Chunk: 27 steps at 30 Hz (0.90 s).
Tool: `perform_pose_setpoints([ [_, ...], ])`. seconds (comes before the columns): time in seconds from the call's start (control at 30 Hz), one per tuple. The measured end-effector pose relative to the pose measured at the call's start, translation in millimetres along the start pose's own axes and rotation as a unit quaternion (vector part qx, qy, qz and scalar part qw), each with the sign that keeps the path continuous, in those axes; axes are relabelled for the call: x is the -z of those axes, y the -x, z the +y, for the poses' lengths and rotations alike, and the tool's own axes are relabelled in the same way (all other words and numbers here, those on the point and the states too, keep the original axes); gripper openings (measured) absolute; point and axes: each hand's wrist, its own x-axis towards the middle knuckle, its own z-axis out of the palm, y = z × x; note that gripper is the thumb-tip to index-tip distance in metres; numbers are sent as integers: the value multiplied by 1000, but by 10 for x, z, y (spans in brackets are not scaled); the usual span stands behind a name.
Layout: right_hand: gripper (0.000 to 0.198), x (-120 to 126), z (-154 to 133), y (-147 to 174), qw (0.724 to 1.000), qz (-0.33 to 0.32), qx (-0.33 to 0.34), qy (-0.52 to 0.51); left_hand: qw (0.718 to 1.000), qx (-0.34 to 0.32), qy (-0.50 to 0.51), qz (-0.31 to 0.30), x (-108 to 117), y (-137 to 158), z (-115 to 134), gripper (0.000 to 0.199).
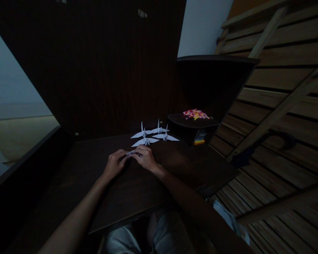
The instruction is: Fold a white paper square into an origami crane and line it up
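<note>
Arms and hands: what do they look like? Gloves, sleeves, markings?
Human, bare. Left hand and right hand: ordinary fingered hands, no gloves. Left forearm and right forearm: no sleeves in view, no watch, cables or markings visible. Too dim to rule out a small ring.

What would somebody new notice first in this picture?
Probably the four white paper birds, bright on the dark desk, near its back panel. Next comes the pile of tiny pink, red and yellow bits on the little shelf to the right. Then the left hand and right hand, close together nearer the viewer, holding a small pale piece.
</note>
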Motion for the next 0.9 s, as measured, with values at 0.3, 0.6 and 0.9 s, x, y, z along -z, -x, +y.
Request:
perform_pose_setpoints([
  [0.3,36,5,-55,-31,982,-16,-155,-107,965,154,162,-139,13,-26,67,31],
  [0.6,43,10,-39,-38,962,4,-208,-175,944,157,200,-208,36,-40,143,30],
  [0.9,33,-24,-81,-44,941,1,-228,-250,935,198,247,-161,17,-18,133,35],
])
